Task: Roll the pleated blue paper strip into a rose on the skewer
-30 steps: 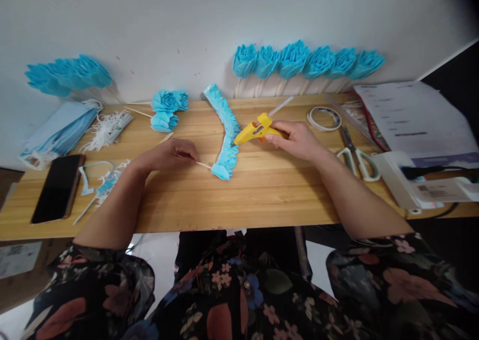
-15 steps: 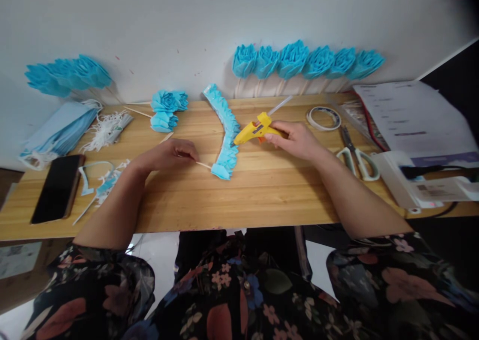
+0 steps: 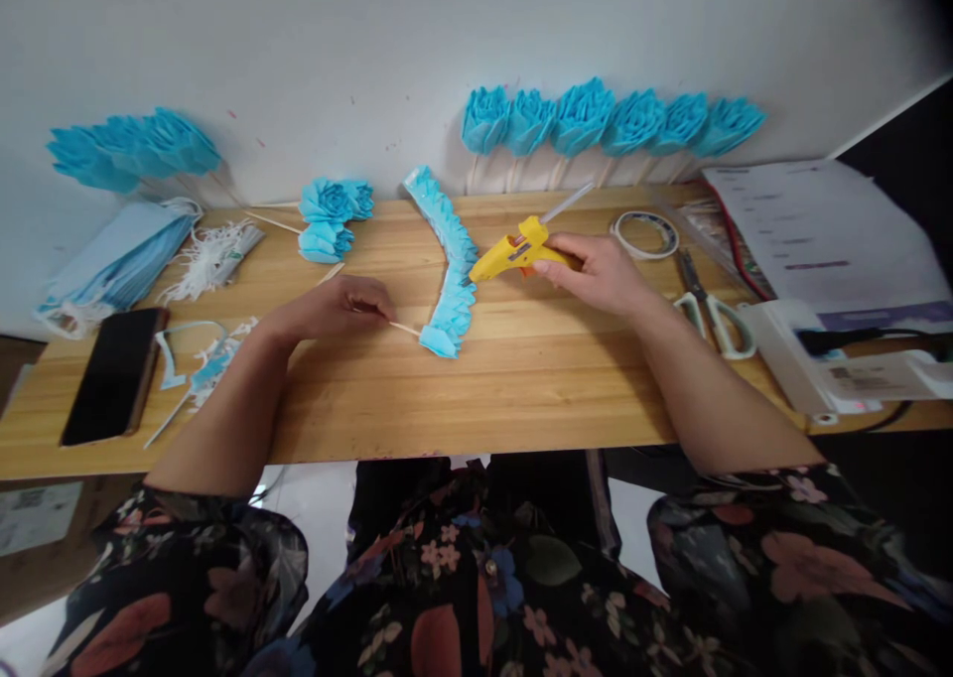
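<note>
Between the fingers of my left hand (image 3: 349, 305) is a thin wooden stick (image 3: 406, 329). Its far end meets the near end of a pleated blue strip (image 3: 456, 250), where the strip is rolled around it. The rest of the strip lies curved across the table towards the wall. My right hand (image 3: 596, 270) grips a yellow hot glue gun (image 3: 513, 252) by its handle. The gun's nozzle points left at the strip's right edge, and a clear glue stick (image 3: 570, 201) juts from its back. Whether the nozzle touches the strip I cannot tell.
Finished blue flowers (image 3: 585, 118) on sticks lean on the wall, with more flowers (image 3: 141, 146) at left. Face masks (image 3: 123, 260), white ear loops (image 3: 212, 257) and a phone (image 3: 115, 374) lie left. Tape (image 3: 644, 234), scissors (image 3: 715, 315) and a power strip (image 3: 793, 359) sit right.
My right hand has moved the glue gun slightly right and tilted its back end up. My left hand and the strip stay in place.
</note>
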Motion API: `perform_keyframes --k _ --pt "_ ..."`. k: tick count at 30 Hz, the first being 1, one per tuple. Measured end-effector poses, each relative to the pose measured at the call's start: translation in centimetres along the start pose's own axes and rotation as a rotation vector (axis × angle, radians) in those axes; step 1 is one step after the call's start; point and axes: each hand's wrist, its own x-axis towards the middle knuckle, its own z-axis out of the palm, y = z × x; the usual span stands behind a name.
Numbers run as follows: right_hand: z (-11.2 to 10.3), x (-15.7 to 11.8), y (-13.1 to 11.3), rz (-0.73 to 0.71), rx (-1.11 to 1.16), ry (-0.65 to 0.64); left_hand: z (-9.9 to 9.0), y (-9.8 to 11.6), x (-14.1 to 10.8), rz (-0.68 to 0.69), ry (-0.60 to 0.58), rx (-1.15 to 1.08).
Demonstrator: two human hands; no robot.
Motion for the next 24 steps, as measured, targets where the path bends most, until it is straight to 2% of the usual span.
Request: perform_keyframes --k 5,11,24 --pt "0.4 0.1 -0.3 0.008 0.078 0.009 0.0 -0.2 0.1 0.007 0.001 -0.012" --pt "1.2 0.1 -0.6 -0.003 0.031 -0.048 0.0 0.1 0.1 0.008 0.000 -0.004" --pt "1.0 0.2 -0.5 0.017 0.027 -0.076 0.0 -0.1 0.1 0.002 0.004 0.006"
